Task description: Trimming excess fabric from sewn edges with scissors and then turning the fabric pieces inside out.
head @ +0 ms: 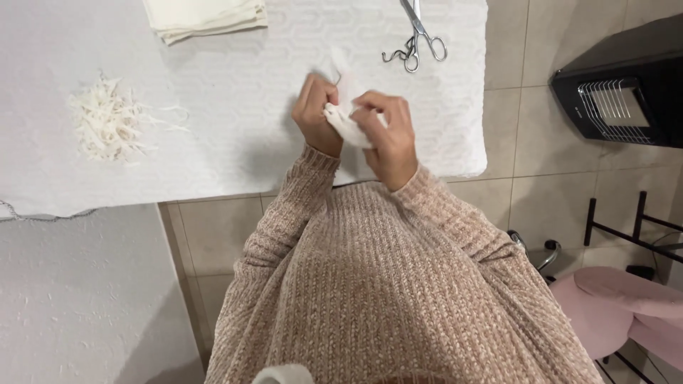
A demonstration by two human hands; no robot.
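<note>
Seen from above, a person in a ribbed beige sweater [384,284] works at a table covered with a white cloth [249,92]. Both hands meet over the near edge of the table and grip one small piece of white fabric [346,122]. The left hand [317,114] is clenched around the fabric's left side, fingers curled in. The right hand [388,135] pinches the fabric's other side, its fingers folded over the material; part of the fabric rises above the knuckles, toward the far side of the table.

A pair of metal scissors [420,35] lies on the table just beyond the hands, handles toward the person, untouched. Well to the left of the hands sits a loose heap of pale threads [107,124]. A folded stack of cream cloth [206,16] rests at the table's far edge, left of the scissors.

Off the table, to its right, a black heater [626,92] stands on the tiled floor [541,142]. A pink seat [619,313] shows at the lower right, nearer the person than the heater.
</note>
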